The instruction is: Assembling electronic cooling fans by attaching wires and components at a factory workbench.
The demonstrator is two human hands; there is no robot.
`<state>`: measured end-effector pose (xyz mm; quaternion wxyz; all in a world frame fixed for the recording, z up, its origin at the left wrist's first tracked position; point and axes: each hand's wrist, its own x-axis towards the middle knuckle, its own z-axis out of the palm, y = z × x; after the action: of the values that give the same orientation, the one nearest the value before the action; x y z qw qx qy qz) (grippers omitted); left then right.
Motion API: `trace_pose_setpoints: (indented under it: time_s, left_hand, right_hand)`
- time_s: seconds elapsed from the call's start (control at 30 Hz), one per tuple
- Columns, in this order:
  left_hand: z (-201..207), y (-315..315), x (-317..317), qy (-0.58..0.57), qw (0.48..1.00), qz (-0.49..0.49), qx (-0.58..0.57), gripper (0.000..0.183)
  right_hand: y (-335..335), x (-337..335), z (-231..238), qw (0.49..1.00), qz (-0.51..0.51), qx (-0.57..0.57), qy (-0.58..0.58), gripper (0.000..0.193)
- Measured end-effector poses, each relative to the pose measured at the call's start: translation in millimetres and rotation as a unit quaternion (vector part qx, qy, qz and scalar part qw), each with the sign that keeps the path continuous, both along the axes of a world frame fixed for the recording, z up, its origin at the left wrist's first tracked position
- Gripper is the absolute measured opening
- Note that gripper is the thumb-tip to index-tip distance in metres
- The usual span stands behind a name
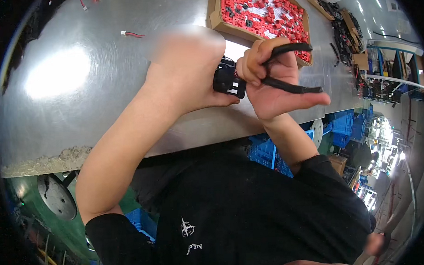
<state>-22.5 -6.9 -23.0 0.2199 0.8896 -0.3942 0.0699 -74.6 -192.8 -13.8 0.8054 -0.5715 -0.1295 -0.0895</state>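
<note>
My left hand (193, 70) is closed around a small black plastic housing (227, 79) with white patches near its lower edge. The thumb lies along its underside, and blur covers part of the back of the hand. Just to the right, my right hand (272, 81) grips pliers (292, 86) by their two black handles. These handles are spread apart and point right, with fingers wrapped between and around them. The jaws sit at the right side of the housing, mostly hidden by my fingers. Both hands are above the metal table (108, 103).
A cardboard box (213, 15) of small red and black parts stands beyond my hands. A short red-and-black wire with a white connector (124, 33) lies at the far left. Dark parts (353, 29) lie to the far right. Blue crates (342, 125) stand past the table edge.
</note>
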Motion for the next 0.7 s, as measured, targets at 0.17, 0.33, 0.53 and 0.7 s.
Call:
trace_pose_setpoints:
  time_s: [0.17, 0.33, 0.53, 0.7]
  left_hand:
    - [-4, 1, 7, 0.009, 1.000, -0.026, 0.001, 0.071]
    - [-1, 1, 20, 0.001, 0.997, -0.074, 0.001, 0.069]
    - [-7, 1, 40, 0.029, 0.984, -0.172, -0.034, 0.067]
    - [-4, -4, 10, 0.007, 0.998, -0.055, -0.015, 0.072]
  right_hand:
    - [-13, 9, 25, 0.970, 0.109, -0.192, 0.100, 0.121]
    - [-35, 53, 18, 0.906, 0.351, -0.235, -0.006, 0.107]
    - [-28, 83, 19, 0.773, 0.579, -0.249, 0.072, 0.133]
    - [-35, 47, 15, 0.964, 0.241, 0.003, 0.108, 0.129]
